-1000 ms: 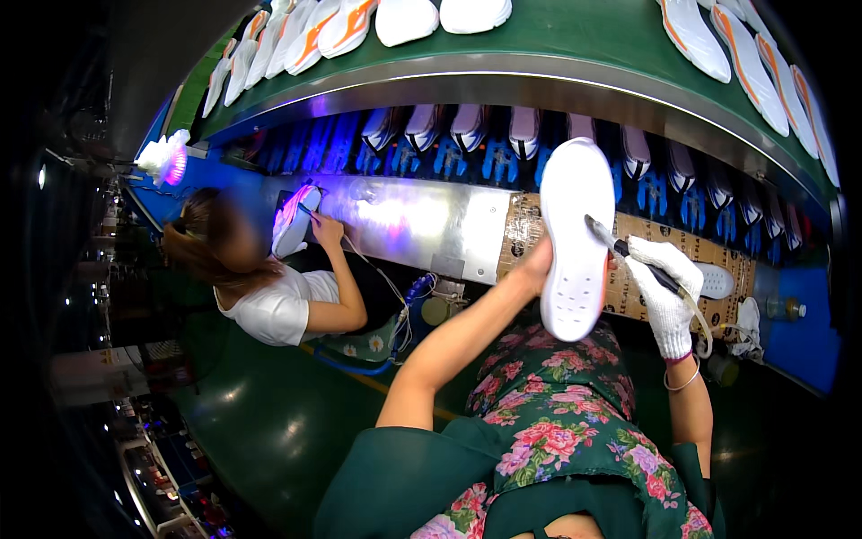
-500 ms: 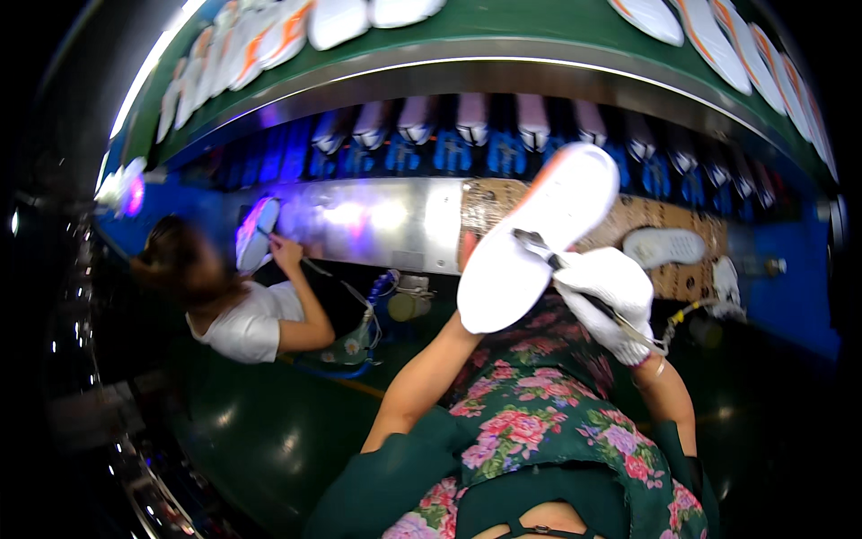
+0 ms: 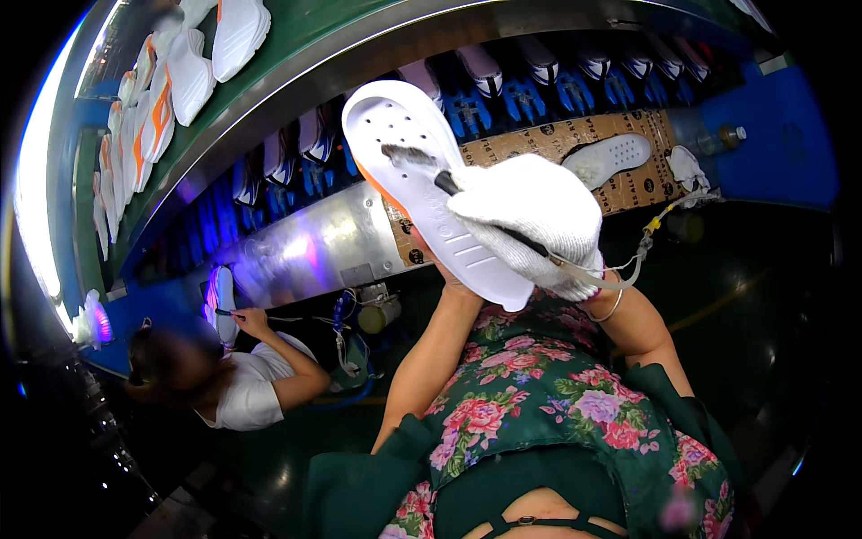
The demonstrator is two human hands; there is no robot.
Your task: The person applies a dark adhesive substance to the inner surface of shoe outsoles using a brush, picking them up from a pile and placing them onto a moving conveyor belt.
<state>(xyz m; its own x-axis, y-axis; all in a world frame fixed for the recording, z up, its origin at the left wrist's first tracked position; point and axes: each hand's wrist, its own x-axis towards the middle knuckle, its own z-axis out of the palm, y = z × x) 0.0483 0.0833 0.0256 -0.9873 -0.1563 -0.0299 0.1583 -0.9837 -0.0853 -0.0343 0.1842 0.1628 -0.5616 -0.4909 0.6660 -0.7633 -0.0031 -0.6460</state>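
Gripping a brush [image 3: 411, 155], the gloved right hand [image 3: 543, 211] overlaps the white sole [image 3: 422, 198] at frame centre, long axis slanting upper left to lower right; the bare left hand [image 3: 448, 271], nearer, grasps it from beneath, grip partly hidden.

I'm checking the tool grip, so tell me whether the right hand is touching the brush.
Touching: the head view shows the white-gloved right hand closed around the brush, whose bristles stick out beyond it.

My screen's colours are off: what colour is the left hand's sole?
The sole is white, with orange along one side; best in the head view.
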